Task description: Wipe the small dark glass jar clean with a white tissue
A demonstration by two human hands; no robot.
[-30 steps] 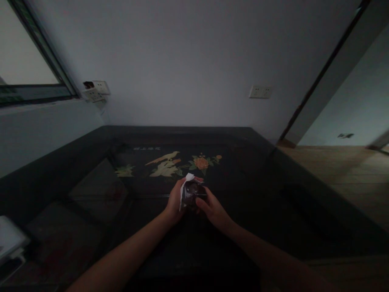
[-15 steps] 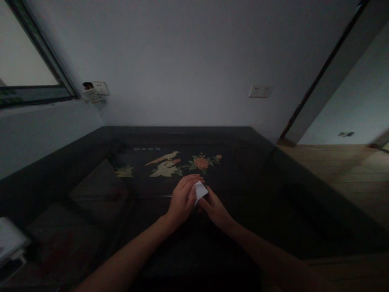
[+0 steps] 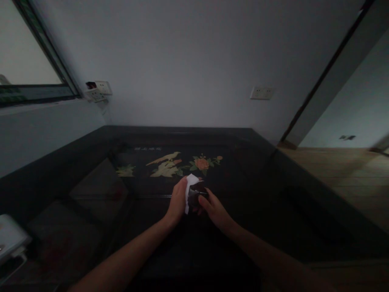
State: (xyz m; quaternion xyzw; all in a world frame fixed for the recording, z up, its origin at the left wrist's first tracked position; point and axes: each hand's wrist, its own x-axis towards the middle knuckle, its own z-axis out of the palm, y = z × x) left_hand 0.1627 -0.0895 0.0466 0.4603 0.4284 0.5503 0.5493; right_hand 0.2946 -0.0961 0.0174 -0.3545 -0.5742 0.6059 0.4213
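Note:
Both my hands meet over the middle of a dark glossy table (image 3: 249,174). My left hand (image 3: 178,199) presses a white tissue (image 3: 189,190) against the left side of a small dark object (image 3: 196,198), its fingers curled round the tissue. My right hand (image 3: 214,207) grips that small dark object from the right and below. The object is dim and shiny; I cannot make out what it is. Just beyond my hands the tabletop bears a painted bird and flower design (image 3: 179,163).
A white wall with a socket plate (image 3: 261,93) rises behind the table. More sockets (image 3: 97,91) sit at the left corner under a window (image 3: 27,77). A white device (image 3: 10,241) lies at the table's near left. Wooden floor (image 3: 343,174) lies to the right.
Half a second ago my left hand covered the object with the tissue on top; now the tissue has swung to the object's left side and the dark object shows again.

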